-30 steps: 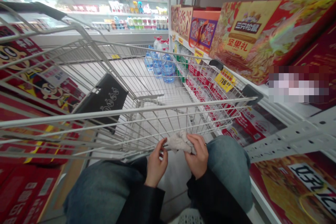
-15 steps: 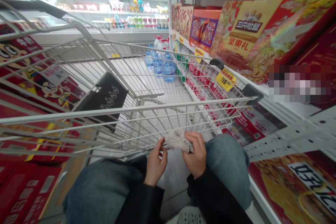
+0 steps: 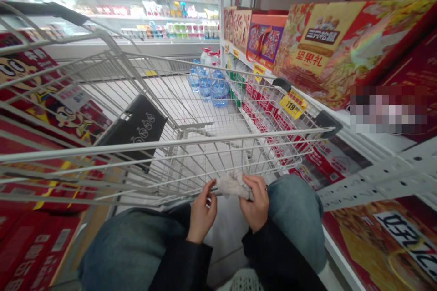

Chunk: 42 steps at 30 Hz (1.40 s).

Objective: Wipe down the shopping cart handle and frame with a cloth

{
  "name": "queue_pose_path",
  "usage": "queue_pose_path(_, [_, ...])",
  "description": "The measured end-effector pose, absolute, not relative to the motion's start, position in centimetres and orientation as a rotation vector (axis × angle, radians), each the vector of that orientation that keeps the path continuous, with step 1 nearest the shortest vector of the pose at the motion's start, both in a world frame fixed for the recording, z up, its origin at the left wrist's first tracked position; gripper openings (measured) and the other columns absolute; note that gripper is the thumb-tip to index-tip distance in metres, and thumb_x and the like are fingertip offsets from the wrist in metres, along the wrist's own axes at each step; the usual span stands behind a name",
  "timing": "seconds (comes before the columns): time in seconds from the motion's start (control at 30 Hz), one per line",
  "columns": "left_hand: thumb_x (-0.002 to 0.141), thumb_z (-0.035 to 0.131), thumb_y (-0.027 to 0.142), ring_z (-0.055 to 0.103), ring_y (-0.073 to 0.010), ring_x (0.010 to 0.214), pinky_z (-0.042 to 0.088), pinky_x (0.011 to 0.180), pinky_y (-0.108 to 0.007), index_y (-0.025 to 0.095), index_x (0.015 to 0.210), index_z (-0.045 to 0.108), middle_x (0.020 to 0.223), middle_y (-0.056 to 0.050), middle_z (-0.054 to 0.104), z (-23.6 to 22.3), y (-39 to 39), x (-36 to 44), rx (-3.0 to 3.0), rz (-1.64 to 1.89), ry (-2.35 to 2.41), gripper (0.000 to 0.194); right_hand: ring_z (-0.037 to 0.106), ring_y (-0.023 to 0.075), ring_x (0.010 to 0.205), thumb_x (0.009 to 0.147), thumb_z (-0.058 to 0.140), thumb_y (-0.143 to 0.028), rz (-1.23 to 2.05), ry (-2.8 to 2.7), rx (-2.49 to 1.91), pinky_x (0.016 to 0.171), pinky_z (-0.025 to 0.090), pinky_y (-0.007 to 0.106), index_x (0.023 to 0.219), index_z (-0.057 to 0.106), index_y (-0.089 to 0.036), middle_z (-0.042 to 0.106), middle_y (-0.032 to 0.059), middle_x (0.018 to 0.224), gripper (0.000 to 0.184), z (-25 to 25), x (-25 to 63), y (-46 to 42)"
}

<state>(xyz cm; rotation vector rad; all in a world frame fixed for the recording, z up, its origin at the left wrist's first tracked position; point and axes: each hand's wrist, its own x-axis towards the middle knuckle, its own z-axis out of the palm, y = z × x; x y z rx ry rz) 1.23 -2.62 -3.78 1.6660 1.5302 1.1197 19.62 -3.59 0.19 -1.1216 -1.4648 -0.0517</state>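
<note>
Between my left hand and my right hand is a crumpled off-white cloth, possibly a tissue. Both hands pinch it, the fingers of each closed on one side. My hands sit just behind the near rail of a wire shopping cart. Both are above my knees in blue denim jeans, and dark sleeves cover my wrists. Neither hand touches the cart.
A black folded cart seat flap hangs inside the basket. Red gift boxes line the shelves at right, with a yellow price tag on the shelf edge. Blue-capped water bottles stand ahead, before lit refrigerated shelves.
The crumpled cloth shifts slightly between my fingers, and my hands stay almost in place. The cart and shelves barely move in view.
</note>
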Motion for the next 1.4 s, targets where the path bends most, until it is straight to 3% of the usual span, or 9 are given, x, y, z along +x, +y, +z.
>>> queue_pose_path(0.2, [0.097, 0.050, 0.036, 0.070, -0.0142, 0.077, 0.058, 0.067, -0.027, 0.023, 0.138, 0.059, 0.132, -0.010, 0.071, -3.3, -2.7, 1.3, 1.673, 1.112, 1.502, 0.044, 0.066, 0.0234, 0.094, 0.080, 0.057, 0.000, 0.096, -1.528, -1.255, 0.082, 0.059, 0.039, 0.109, 0.066, -0.022, 0.068, 0.0061, 0.098, 0.038, -1.0, 19.2, -3.7])
queue_pose_path(0.47, [0.096, 0.050, 0.036, 0.070, -0.0148, 0.077, 0.058, 0.070, -0.028, 0.022, 0.137, 0.060, 0.129, -0.011, 0.073, -3.5, -2.8, 1.1, 1.689, 1.120, 1.538, 0.044, 0.067, 0.0242, 0.104, 0.086, 0.057, -0.002, -0.089, -1.378, -1.126, 0.092, 0.058, 0.043, 0.118, 0.066, -0.025, 0.070, 0.0077, 0.106, 0.040, 1.1, 19.3, -3.8])
queue_pose_path(0.73, [0.097, 0.049, 0.036, 0.066, -0.0124, 0.069, 0.055, 0.064, -0.026, 0.025, 0.137, 0.058, 0.131, -0.008, 0.072, -3.4, -2.6, 1.0, 1.690, 1.104, 1.534, 0.042, 0.066, 0.0230, 0.093, 0.080, 0.058, -0.001, 0.081, -1.509, -1.257, 0.082, 0.058, 0.038, 0.106, 0.066, -0.022, 0.068, 0.0050, 0.096, 0.034, -1.2, 19.4, -3.9])
queue_pose_path(0.97, [0.098, 0.049, 0.036, 0.066, -0.0123, 0.065, 0.052, 0.059, -0.025, 0.023, 0.136, 0.059, 0.123, -0.009, 0.075, -3.5, -2.8, 0.6, 1.683, 1.104, 1.553, 0.042, 0.064, 0.0240, 0.106, 0.085, 0.058, -0.001, -0.048, -1.420, -1.140, 0.094, 0.056, 0.042, 0.115, 0.064, -0.023, 0.068, 0.0078, 0.108, 0.038, 0.8, 19.8, -4.0])
queue_pose_path(1.2, [0.097, 0.049, 0.034, 0.068, -0.0128, 0.070, 0.053, 0.062, -0.025, 0.023, 0.134, 0.059, 0.130, -0.008, 0.073, -3.0, -2.9, 0.6, 1.684, 1.124, 1.563, 0.040, 0.065, 0.0233, 0.092, 0.077, 0.056, 0.000, 0.044, -1.513, -1.258, 0.081, 0.056, 0.038, 0.106, 0.065, -0.022, 0.068, 0.0048, 0.096, 0.038, -0.8, 20.3, -4.0])
queue_pose_path(1.4, [0.097, 0.049, 0.032, 0.070, -0.0138, 0.076, 0.054, 0.067, -0.026, 0.023, 0.132, 0.061, 0.130, -0.008, 0.073, -3.1, -3.1, 0.7, 1.679, 1.159, 1.597, 0.038, 0.065, 0.0241, 0.102, 0.083, 0.056, -0.001, -0.055, -1.476, -1.165, 0.090, 0.057, 0.041, 0.118, 0.064, -0.024, 0.068, 0.0071, 0.107, 0.043, 0.0, 20.4, -4.1])
